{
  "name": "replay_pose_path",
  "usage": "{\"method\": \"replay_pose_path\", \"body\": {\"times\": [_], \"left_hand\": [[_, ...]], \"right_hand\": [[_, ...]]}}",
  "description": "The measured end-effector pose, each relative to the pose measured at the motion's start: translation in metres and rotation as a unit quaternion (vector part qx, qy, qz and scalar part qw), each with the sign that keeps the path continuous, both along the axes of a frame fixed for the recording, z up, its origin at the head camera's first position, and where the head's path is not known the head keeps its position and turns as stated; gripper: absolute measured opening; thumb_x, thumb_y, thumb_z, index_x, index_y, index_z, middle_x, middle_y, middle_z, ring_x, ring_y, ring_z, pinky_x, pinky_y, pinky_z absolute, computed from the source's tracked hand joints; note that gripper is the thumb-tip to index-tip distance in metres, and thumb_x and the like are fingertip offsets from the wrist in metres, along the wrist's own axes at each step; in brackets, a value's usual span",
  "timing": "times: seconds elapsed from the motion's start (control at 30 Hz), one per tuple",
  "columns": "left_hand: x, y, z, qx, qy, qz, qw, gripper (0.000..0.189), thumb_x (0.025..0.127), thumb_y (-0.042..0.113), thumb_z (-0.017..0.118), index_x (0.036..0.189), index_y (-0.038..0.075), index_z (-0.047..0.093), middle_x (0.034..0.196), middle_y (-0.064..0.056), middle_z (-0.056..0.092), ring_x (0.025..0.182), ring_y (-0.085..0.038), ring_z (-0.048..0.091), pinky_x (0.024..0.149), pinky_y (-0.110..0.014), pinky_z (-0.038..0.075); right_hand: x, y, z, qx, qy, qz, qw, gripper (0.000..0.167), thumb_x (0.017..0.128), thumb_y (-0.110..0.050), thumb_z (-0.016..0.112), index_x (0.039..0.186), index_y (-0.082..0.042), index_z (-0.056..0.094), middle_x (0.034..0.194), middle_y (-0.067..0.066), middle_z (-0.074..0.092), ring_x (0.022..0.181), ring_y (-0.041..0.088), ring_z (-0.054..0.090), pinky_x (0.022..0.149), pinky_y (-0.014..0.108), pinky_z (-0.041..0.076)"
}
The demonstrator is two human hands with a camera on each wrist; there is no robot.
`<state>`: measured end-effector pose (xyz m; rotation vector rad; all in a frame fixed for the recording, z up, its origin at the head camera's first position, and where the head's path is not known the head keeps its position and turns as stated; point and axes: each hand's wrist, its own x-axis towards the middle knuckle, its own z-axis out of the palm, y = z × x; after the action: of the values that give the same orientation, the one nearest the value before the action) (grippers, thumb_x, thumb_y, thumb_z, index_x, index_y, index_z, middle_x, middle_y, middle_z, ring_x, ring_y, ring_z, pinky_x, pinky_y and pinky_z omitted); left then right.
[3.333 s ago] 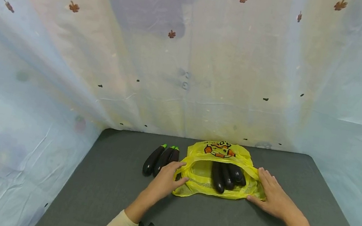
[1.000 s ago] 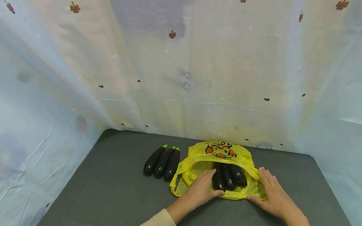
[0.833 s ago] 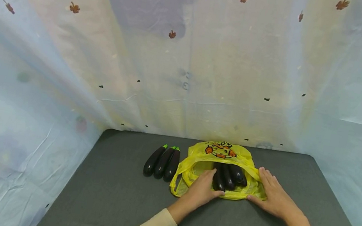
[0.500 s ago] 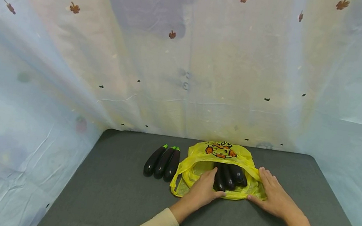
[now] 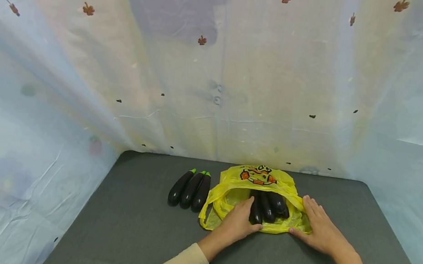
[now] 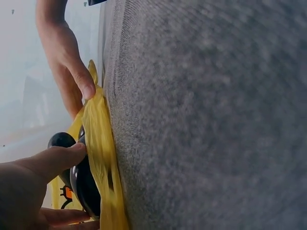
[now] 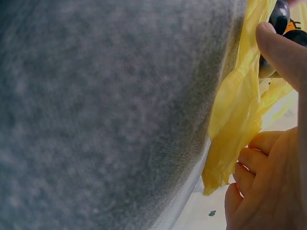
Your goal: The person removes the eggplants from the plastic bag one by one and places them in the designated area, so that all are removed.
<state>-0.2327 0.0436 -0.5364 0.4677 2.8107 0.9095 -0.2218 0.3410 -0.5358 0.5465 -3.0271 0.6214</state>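
In the head view a yellow plastic bag (image 5: 284, 180) lies with its opening towards me and several dark eggplants inside. My left hand (image 5: 236, 221) reaches into the opening and grips the leftmost eggplant (image 5: 257, 213). Its thumb (image 6: 72, 152) lies on the dark skin in the left wrist view, fingers on the other side. My right hand (image 5: 320, 230) is at the bag's right edge, fingers extended and thumb spread, touching the plastic. Its thumb (image 7: 280, 50) lies against the bag's rim in the right wrist view. The eggplants' far ends are hidden in the bag.
Three more eggplants (image 5: 189, 190) with green tips lie side by side on the grey table (image 5: 130, 225), left of the bag. A pale patterned plastic sheet (image 5: 223, 60) hangs behind the table and along its sides.
The left hand has moved right from the bag's left edge into the opening and onto an eggplant. The bag's left handle slackened to the table. The right hand stayed put.
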Motion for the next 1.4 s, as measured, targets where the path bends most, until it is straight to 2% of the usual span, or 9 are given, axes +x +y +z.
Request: {"method": "replay_pose_path", "body": {"times": [0.17,0.43,0.6,0.77,0.93,1.17,1.4], "left_hand": [[0.002,-0.006,0.002,0.020,-0.015,-0.008,0.9996,0.087,0.098,0.040,0.081,0.167,0.010,0.038,0.166,-0.011,0.047,0.150,-0.030,0.049,0.119,-0.048,0.047],[0.003,-0.017,0.002,0.054,-0.020,-0.023,0.9981,0.083,0.099,0.036,0.080,0.166,0.006,0.040,0.164,-0.014,0.048,0.150,-0.033,0.049,0.119,-0.051,0.046],[0.006,-0.026,0.005,0.072,-0.032,-0.026,0.9966,0.083,0.099,0.039,0.080,0.165,0.008,0.041,0.162,-0.015,0.051,0.145,-0.034,0.054,0.113,-0.052,0.051],[0.007,-0.040,0.009,0.123,-0.061,-0.034,0.9900,0.081,0.100,0.038,0.078,0.166,0.009,0.041,0.159,-0.017,0.054,0.133,-0.035,0.064,0.101,-0.049,0.059],[0.005,-0.054,0.010,0.174,-0.081,-0.042,0.9805,0.078,0.099,0.035,0.080,0.164,0.009,0.044,0.155,-0.018,0.057,0.130,-0.036,0.067,0.097,-0.046,0.062],[0.004,-0.067,0.011,0.204,-0.098,-0.040,0.9732,0.073,0.100,0.030,0.080,0.162,0.009,0.048,0.159,-0.017,0.053,0.136,-0.039,0.063,0.103,-0.048,0.059],[0.003,-0.081,0.011,0.223,-0.105,-0.054,0.9678,0.070,0.100,0.026,0.077,0.161,0.006,0.048,0.158,-0.020,0.053,0.137,-0.042,0.061,0.104,-0.050,0.058]], "right_hand": [[0.000,0.000,0.000,-0.002,-0.002,0.000,1.0000,0.114,0.097,-0.058,0.075,0.171,0.003,0.014,0.173,0.034,0.018,0.158,0.055,0.019,0.133,0.056,0.007],[-0.001,0.000,-0.002,0.001,-0.001,0.000,1.0000,0.113,0.097,-0.059,0.075,0.170,0.003,0.016,0.173,0.033,0.019,0.158,0.055,0.020,0.133,0.058,0.009],[-0.001,0.001,-0.002,0.002,0.000,0.000,1.0000,0.113,0.097,-0.059,0.075,0.170,0.003,0.016,0.173,0.034,0.019,0.157,0.056,0.020,0.132,0.060,0.012],[-0.001,0.001,-0.002,0.002,-0.001,0.001,1.0000,0.113,0.097,-0.059,0.075,0.171,0.002,0.015,0.173,0.033,0.019,0.158,0.055,0.020,0.132,0.059,0.010],[-0.001,0.001,-0.002,0.003,-0.001,0.002,1.0000,0.113,0.097,-0.059,0.074,0.171,0.002,0.015,0.173,0.033,0.018,0.158,0.055,0.019,0.133,0.057,0.008],[-0.001,0.000,-0.001,0.003,-0.002,0.004,1.0000,0.112,0.098,-0.058,0.074,0.170,0.003,0.014,0.172,0.034,0.018,0.157,0.056,0.019,0.133,0.056,0.006],[0.000,-0.001,0.000,0.002,0.000,0.003,1.0000,0.112,0.098,-0.057,0.075,0.170,0.004,0.014,0.172,0.034,0.019,0.158,0.056,0.019,0.133,0.056,0.007]]}}
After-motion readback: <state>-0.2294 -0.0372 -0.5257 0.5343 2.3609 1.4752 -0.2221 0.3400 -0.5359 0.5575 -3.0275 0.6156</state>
